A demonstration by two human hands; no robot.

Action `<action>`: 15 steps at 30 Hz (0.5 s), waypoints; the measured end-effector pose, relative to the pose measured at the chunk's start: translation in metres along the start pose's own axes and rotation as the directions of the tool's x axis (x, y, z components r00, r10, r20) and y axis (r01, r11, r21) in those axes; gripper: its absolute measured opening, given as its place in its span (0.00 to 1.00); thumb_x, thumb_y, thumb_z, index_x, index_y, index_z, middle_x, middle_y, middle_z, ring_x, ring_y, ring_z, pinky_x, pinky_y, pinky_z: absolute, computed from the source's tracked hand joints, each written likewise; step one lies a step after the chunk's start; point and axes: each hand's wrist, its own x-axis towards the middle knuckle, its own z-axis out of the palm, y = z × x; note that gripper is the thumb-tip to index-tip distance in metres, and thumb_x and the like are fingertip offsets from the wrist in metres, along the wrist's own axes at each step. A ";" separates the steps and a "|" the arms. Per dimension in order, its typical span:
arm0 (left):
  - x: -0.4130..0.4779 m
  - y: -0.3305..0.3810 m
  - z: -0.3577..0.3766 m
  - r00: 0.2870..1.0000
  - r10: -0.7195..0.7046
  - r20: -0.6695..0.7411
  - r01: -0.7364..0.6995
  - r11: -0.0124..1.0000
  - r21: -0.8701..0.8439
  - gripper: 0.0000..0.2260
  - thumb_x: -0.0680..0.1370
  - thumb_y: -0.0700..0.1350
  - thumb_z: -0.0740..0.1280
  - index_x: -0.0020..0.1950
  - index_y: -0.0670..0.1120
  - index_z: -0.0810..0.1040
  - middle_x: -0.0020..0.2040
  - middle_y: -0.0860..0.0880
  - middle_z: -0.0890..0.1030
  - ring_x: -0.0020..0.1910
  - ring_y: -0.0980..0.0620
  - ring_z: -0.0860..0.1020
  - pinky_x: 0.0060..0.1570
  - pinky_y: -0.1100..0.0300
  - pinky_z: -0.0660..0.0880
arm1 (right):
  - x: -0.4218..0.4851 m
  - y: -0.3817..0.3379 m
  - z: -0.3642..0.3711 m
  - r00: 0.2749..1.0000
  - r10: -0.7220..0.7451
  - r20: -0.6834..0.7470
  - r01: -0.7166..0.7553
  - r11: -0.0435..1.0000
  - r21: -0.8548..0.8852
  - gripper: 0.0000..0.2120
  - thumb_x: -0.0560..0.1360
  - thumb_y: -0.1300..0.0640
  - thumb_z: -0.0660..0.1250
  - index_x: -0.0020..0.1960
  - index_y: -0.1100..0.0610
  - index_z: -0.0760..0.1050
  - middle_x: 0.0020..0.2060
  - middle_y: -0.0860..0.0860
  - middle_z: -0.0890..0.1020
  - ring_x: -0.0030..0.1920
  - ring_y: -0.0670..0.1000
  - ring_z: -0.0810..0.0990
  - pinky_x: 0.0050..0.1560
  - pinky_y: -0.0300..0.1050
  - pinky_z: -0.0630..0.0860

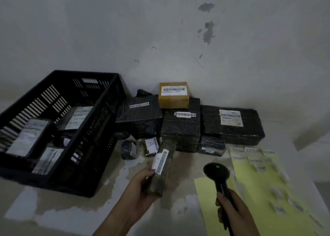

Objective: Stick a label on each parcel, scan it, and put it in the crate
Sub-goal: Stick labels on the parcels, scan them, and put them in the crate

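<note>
While your left grip (pixel 142 184) is curled round the slim dark parcel (pixel 159 180), held up between the crate (pixel 100 137) and the scanner (pixel 217 173), turn its white barcode label (pixel 161 161) squarely toward the scanner's head. Your right grip (pixel 230 207) is wrapped round the scanner's handle, and a green light shows on top. This looks like the scan step. Your thumb lies at the label's edge, so slide it clear of the bars and hold both hands steady. The crate sits just to the left with labelled parcels inside; a pile of parcels (pixel 180 125) waits by the wall.
</note>
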 end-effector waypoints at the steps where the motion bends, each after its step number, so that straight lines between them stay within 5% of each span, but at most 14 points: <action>1: -0.002 0.000 0.004 0.999 0.033 0.020 -0.034 0.999 0.005 0.14 0.77 0.39 0.64 0.57 0.43 0.86 0.56 0.38 0.84 0.49 0.43 0.83 0.48 0.50 0.78 | -0.005 -0.005 -0.003 1.000 -0.027 0.009 0.027 0.999 0.025 0.09 0.80 0.55 0.64 0.53 0.60 0.78 0.31 0.57 0.76 0.31 0.56 0.75 0.37 0.49 0.69; 5: -0.006 0.001 0.010 0.989 0.149 -0.005 -0.148 0.983 0.108 0.13 0.83 0.48 0.63 0.64 0.48 0.82 0.63 0.45 0.84 0.55 0.49 0.81 0.49 0.55 0.78 | -0.029 -0.030 -0.005 0.996 -0.082 0.039 0.078 0.991 0.109 0.09 0.80 0.55 0.62 0.52 0.55 0.81 0.33 0.59 0.76 0.32 0.57 0.72 0.36 0.49 0.65; 10: -0.010 0.003 0.007 0.970 0.180 -0.162 -0.164 0.981 0.108 0.11 0.81 0.48 0.65 0.54 0.46 0.85 0.54 0.44 0.87 0.46 0.51 0.78 0.46 0.56 0.73 | -0.071 -0.046 0.010 0.976 -0.211 0.058 0.204 0.974 0.098 0.08 0.73 0.45 0.69 0.48 0.46 0.83 0.33 0.56 0.80 0.29 0.53 0.76 0.33 0.41 0.72; 12: -0.013 0.004 0.006 0.975 0.167 -0.145 -0.162 0.986 0.048 0.11 0.77 0.46 0.67 0.54 0.43 0.84 0.55 0.41 0.86 0.46 0.49 0.78 0.46 0.56 0.73 | -0.082 -0.049 0.022 0.974 -0.224 0.035 0.218 0.968 0.128 0.24 0.57 0.27 0.74 0.43 0.44 0.84 0.30 0.50 0.81 0.30 0.48 0.78 0.36 0.35 0.74; 15: -0.012 0.008 0.001 0.980 0.185 -0.078 -0.179 0.980 0.083 0.12 0.80 0.46 0.65 0.57 0.43 0.84 0.57 0.42 0.85 0.50 0.48 0.81 0.49 0.55 0.74 | -0.093 -0.053 0.044 0.961 -0.274 0.038 0.271 0.961 0.054 0.41 0.44 0.13 0.61 0.37 0.46 0.82 0.26 0.48 0.78 0.35 0.59 0.77 0.41 0.34 0.76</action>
